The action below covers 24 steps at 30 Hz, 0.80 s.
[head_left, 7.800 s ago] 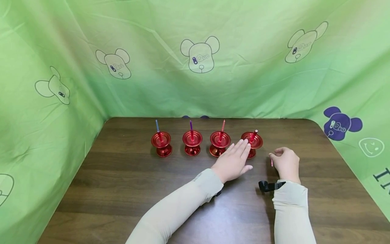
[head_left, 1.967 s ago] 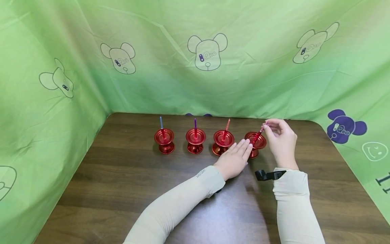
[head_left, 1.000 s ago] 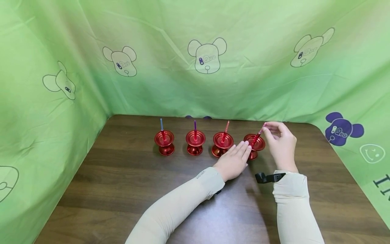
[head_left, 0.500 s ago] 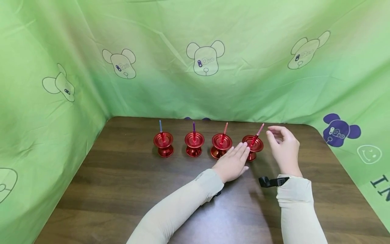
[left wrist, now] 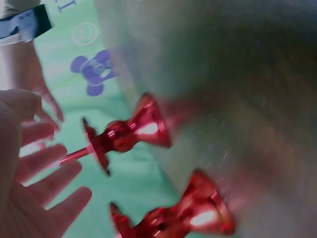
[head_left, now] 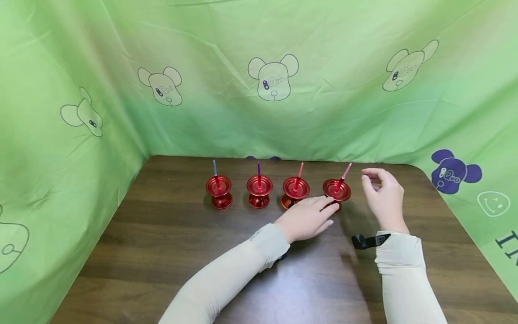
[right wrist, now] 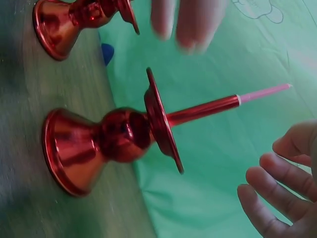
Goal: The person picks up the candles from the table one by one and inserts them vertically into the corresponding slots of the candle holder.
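At the right end of a row, a shiny red metal candle holder (head_left: 337, 191) bears a thin pink candle (head_left: 346, 171) in its upright tube, leaning slightly right. My left hand (head_left: 307, 218) hovers just in front of this holder, palm down, fingers spread and holding nothing. To the right of the candle my right hand (head_left: 386, 198) is raised, its fingers loosely bent and apart from it. In the right wrist view the pink candle (right wrist: 265, 93) sits in the tube's end, with a gap to the fingertips of my right hand (right wrist: 287, 186).
Three more red holders stand to the left: one with a blue candle (head_left: 215, 168), one with a purple candle (head_left: 259, 169), one with an orange-red candle (head_left: 301, 169). The brown wooden table (head_left: 182, 252) backs onto a green printed cloth (head_left: 202, 126).
The right hand held the pink candle, brought it to the right holder's tube, then let go and drew away right. The left hand has come off the holder slightly toward me.
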{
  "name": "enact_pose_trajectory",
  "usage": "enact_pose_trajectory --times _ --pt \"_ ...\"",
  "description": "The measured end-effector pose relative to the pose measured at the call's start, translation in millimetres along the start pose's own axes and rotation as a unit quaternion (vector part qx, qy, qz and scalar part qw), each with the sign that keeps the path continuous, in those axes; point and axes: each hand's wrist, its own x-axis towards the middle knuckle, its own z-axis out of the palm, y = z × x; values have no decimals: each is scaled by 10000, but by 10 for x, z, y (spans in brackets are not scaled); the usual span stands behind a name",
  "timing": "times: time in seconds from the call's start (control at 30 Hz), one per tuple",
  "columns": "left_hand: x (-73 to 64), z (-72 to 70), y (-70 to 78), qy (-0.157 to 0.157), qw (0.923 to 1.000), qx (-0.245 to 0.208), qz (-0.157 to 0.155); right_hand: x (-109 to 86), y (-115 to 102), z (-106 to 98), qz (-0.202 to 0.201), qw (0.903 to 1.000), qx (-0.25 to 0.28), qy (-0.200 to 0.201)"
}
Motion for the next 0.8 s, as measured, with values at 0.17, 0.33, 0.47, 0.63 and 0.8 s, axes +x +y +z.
enact_pose_trajectory --times 0.17,0.33,0.47,0.63,0.8 --pt "-203 -251 -129 1066 9926 406 418 58 75 -117 -117 9996 -233 -86" --pt "-482 -464 -376 2110 9742 608 517 119 157 -249 -295 9987 -371 -185" --pt "-780 -610 -646 2768 9577 679 403 153 296 -325 -499 9968 -547 -305" --pt "-1210 -706 -1001 3135 9492 208 -200 214 482 -423 -501 9940 -796 -555" --pt "-1597 -721 -1333 3091 9433 -133 -1198 377 536 -535 -222 9924 -885 -823"
